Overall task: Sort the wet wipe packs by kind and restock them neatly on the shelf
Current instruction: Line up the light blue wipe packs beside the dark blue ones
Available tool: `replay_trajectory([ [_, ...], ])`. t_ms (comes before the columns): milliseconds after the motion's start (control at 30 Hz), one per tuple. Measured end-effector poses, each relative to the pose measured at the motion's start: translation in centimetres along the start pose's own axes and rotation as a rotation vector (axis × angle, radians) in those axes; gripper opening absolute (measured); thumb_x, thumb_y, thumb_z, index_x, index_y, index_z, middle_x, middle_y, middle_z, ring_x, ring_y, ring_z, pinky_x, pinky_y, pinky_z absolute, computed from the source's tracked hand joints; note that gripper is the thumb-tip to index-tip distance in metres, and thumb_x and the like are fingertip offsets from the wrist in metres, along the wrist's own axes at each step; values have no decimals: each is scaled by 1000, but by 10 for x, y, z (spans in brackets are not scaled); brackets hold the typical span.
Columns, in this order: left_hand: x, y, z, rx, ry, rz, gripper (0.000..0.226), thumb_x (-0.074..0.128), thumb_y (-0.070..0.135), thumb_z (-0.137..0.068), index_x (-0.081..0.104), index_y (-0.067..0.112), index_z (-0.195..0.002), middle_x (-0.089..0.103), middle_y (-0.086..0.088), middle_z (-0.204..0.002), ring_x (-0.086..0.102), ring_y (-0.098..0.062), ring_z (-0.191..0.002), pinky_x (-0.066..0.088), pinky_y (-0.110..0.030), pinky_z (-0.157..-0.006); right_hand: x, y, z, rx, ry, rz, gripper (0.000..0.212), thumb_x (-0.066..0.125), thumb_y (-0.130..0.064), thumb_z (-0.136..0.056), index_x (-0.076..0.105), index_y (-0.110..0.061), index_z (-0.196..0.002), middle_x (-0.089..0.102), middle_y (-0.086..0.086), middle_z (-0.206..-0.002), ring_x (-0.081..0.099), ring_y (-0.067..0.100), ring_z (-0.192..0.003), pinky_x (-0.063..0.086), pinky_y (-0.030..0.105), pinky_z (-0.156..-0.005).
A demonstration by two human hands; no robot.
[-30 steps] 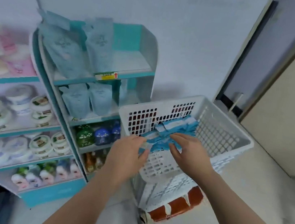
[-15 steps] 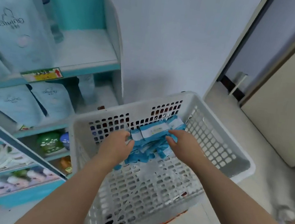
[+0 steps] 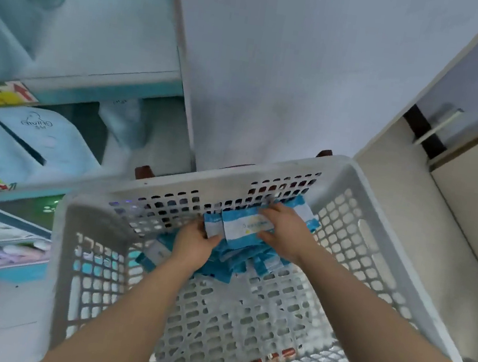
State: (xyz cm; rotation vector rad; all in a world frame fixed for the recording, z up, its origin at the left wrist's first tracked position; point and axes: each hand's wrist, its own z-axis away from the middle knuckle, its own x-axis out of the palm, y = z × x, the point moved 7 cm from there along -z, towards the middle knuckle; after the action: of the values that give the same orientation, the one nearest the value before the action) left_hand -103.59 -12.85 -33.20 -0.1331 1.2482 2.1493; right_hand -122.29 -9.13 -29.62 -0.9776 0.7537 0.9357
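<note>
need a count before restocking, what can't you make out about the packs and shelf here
Head view only:
1. Number of wet wipe packs: the left hand and right hand holding the pile cover much of it.
2. Print on the top pack: too small, blurred.
3. Shelf pouches: blurred, cut off by the left edge.
</note>
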Motion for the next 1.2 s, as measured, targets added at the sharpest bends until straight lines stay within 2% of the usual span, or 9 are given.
replay_trajectory([
  [233,17,-25,12,-152,48,202,27,54,7,-95,57,7,-123,63,-11,-119,61,-25,-100,53,-42,-93,2,15,-21,-81,-96,77,78,75,-37,-77,40,-18,-144,35,8,-146,41,26,-129,37,34,-107],
  [400,9,-22,41,-202,76,657,25,44,4,-99,50,9,-122,58,-10,-117,59,-24,-107,51,-39,-94,-11,27,-15,16,-48,6,29,70,-40,-82,64,-17,-99,55,7,-106,54,26,-97,43,30,-78],
  [500,-2,-19,56,-173,100,828,24,38,3,-99,48,9,-120,58,-18,-118,60,-30,-108,52,-41,-90,-19,27,-2,57,-61,-357,18,69,-28,-86,62,-14,-96,63,2,-92,62,20,-86,51,34,-74],
  [700,-5,-9,78,-132,103,906,31,32,-3,-99,43,15,-121,60,-16,-114,64,-33,-101,59,-41,-77,11,2,31,251,-260,-1071,25,59,-15,-94,60,-6,-117,69,6,-109,68,12,-83,57,27,-72],
  [833,8,-7,89,-140,80,899,44,29,-13,-92,46,17,-120,61,-15,-113,65,-31,-98,60,-38,-73,35,-9,44,444,-311,-1439,29,50,-3,-97,51,-5,-126,63,14,-120,64,29,-106,55,44,-88],
  [967,18,-11,93,-119,45,836,45,64,0,-83,51,17,-122,70,-10,-109,67,-30,-98,52,-47,-88,42,-16,50,412,-306,-1386,32,55,4,-91,52,-6,-122,63,15,-120,65,31,-104,59,39,-76],
  [1033,20,-13,91,-98,42,705,60,81,13,-73,50,17,-124,72,-5,-109,69,-25,-98,53,-50,-92,45,-21,55,360,-375,-1281,27,63,-2,-88,58,-6,-114,67,11,-113,67,26,-100,58,40,-81],
  [1100,11,-19,88,-113,160,623,51,80,8,-74,52,16,-117,71,-6,-110,69,-24,-96,55,-49,-88,42,-19,57,293,-384,-1083,23,68,-13,-87,62,-9,-109,69,7,-109,67,21,-99,56,40,-88],
  [1200,-8,-36,82,-162,302,611,52,76,5,-78,49,13,-121,67,-10,-114,68,-27,-98,56,-51,-85,19,4,42,201,-90,-693,31,64,-24,-91,61,-12,-119,64,2,-116,59,13,-101,48,27,-92],
])
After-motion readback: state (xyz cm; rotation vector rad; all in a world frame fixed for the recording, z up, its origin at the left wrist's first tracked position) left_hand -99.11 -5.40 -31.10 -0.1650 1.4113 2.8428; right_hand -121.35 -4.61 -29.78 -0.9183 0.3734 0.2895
